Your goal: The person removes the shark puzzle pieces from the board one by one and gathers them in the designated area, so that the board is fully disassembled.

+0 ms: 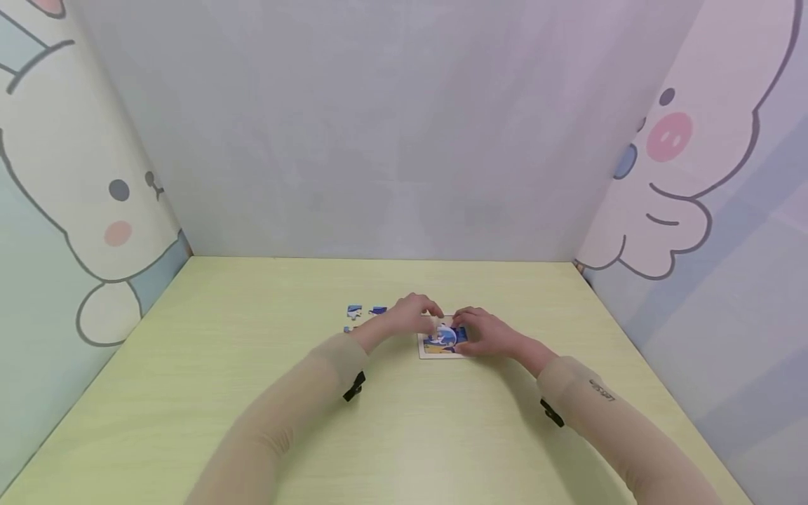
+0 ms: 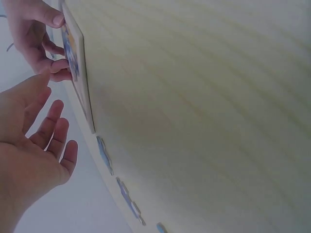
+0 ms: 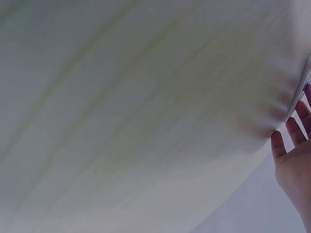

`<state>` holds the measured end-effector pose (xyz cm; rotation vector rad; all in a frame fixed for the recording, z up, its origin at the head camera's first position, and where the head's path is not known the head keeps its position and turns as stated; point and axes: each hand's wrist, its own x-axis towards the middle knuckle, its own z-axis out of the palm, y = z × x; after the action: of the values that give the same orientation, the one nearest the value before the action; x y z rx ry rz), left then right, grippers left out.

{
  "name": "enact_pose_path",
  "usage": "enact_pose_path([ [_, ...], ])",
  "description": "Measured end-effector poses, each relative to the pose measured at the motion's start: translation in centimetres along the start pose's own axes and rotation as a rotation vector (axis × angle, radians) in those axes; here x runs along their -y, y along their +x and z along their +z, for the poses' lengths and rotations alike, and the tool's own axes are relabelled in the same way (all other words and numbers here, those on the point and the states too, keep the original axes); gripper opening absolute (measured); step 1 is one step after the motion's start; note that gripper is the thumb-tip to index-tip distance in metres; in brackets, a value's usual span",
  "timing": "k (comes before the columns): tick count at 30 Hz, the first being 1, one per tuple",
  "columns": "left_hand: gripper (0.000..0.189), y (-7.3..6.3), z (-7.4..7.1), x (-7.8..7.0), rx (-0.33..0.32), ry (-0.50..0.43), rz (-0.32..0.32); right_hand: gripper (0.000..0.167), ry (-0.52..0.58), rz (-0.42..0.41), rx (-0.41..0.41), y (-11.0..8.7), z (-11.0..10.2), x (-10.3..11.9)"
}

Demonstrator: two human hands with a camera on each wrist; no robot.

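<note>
You're likely fitting the puzzle [image 1: 444, 338], left hand [image 1: 410, 315] loosely spread, right hand [image 1: 489, 332] spread against it; next probably needs a loose piece [image 1: 354, 311]

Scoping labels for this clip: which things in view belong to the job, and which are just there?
In the job:
- puzzle board
- loose pieces, left of the board
- left hand, at the board
- right hand, on the board's right side

Just there:
- table
- cartoon figures on the side walls
- black straps at the sleeves
</note>
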<state>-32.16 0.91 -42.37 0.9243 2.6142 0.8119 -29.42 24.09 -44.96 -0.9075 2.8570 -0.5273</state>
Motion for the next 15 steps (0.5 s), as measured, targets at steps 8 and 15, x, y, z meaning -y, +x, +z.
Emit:
enact_pose_path([
  [8,0.038,0.9,0.6,0.4,0.05,0.078,0.003,0.044,0.016,0.014,0.0,0.2,0.2,-0.1],
  [15,0.04,1.4,0.8,0.7,0.079,0.175,0.025,0.046,0.041,0.038,-0.002,0.0,0.3,-0.1],
])
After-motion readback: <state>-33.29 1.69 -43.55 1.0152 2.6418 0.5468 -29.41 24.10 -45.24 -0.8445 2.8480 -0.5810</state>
